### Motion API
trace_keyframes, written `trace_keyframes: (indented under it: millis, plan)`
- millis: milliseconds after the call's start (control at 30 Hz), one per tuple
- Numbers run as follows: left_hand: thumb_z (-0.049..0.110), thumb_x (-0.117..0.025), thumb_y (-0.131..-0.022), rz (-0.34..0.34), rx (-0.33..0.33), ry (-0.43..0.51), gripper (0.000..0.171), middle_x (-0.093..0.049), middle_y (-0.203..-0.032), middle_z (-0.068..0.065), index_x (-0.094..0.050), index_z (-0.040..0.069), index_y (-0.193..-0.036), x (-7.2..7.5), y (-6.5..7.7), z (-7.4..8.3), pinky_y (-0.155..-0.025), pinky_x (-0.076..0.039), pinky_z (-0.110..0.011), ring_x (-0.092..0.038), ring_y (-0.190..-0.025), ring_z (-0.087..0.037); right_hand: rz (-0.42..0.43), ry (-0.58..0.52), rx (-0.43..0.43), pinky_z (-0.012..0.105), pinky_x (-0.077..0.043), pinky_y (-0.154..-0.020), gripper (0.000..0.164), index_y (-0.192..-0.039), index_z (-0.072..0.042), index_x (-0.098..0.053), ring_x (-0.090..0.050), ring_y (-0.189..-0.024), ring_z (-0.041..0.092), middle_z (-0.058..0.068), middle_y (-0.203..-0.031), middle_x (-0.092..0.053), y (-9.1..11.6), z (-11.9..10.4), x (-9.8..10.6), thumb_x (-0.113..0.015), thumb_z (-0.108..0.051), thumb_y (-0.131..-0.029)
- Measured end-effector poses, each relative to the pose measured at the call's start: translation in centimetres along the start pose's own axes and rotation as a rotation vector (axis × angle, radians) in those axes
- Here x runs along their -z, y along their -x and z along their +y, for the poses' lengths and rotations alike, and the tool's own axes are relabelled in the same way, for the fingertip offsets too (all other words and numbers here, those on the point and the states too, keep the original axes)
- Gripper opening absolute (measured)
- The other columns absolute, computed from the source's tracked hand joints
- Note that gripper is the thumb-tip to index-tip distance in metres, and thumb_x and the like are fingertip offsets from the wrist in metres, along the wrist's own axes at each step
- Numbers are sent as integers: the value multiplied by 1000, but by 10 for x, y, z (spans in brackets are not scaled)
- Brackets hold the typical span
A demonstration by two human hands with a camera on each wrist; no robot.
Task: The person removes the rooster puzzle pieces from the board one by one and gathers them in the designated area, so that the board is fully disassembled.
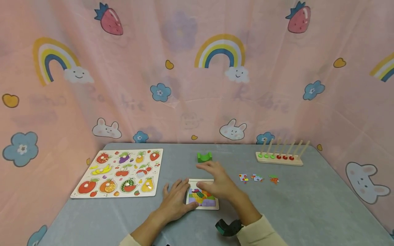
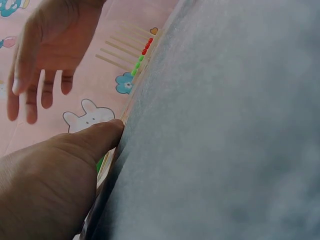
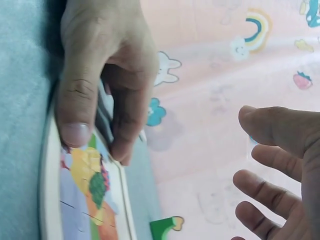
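A small wooden-framed jigsaw puzzle [image 1: 212, 207] with a colourful picture lies flat on the table. My left hand [image 1: 176, 201] holds it at its left end, thumb on the near border and fingers at the far left edge. In the right wrist view that thumb [image 3: 77, 117] presses the picture beside the frame, while the index finger reaches the opposite rim. My right hand [image 1: 220, 181] hovers over the puzzle's right part, fingers spread and nothing between them. It partly hides the upper right of the picture. Three loose puzzle pieces [image 1: 257, 177] lie to the right.
A large fruit peg board [image 1: 114, 194] lies at the left. Behind the puzzle stands a green curved block [image 1: 204, 157]. A wooden bead rack [image 1: 279, 161] with upright pegs and green and red beads is at the back right. A patterned pink curtain [image 1: 181, 112] hangs behind the table.
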State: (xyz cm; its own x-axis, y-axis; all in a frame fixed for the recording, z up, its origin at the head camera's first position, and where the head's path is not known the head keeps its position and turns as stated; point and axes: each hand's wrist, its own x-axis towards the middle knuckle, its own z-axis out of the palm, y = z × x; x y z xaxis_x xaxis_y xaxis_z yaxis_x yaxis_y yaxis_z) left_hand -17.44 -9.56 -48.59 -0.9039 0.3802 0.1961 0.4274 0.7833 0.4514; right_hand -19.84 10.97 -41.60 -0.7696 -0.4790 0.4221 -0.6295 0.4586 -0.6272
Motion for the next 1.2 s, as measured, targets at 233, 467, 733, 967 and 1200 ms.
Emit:
trace_keyframes:
  millis: [233,467,733,967,1200]
  plan:
    - [56,-70,-80,11,-9,-11,71,-46,-144,-11,-58,4,-127,-1,0,0,-97,-11,-70,-35,-133,-36,-7,-13,-38,53,-40,-90,52,-129,-7,-62,-44,-115,28,6,-124,-56,4,12,-19,-77,-18,-81]
    - [55,-69,-81,7,-7,-12,71,-45,-144,-11,-57,4,-129,-1,1,2,-98,-10,-70,-34,-133,-36,-21,-7,-9,52,-41,-89,51,-126,-1,-62,-46,-111,29,7,-118,-58,10,24,-32,-79,-17,-80]
    - [52,-71,-81,10,-8,-11,71,-46,-144,-11,-56,3,-130,0,2,3,-98,-10,-69,-34,-133,-35,-72,2,-60,48,-39,-88,47,-123,-1,-64,-46,-106,25,4,-112,-58,12,32,-41,-77,-16,-79]
    - [53,-69,-82,12,-12,-15,70,-46,-144,-10,-56,4,-130,0,2,1,-98,-10,-69,-34,-133,-34,-128,90,-63,50,-36,-88,47,-121,-4,-66,-45,-104,23,2,-112,-55,14,34,-44,-72,-27,-80]
    - [55,-67,-83,7,-11,-22,72,-45,-144,-10,-56,4,-131,0,1,0,-98,-11,-69,-33,-134,-32,-181,203,-69,53,-35,-87,27,-104,-13,-73,-45,-103,23,0,-111,-52,13,31,-45,-73,-24,-79]
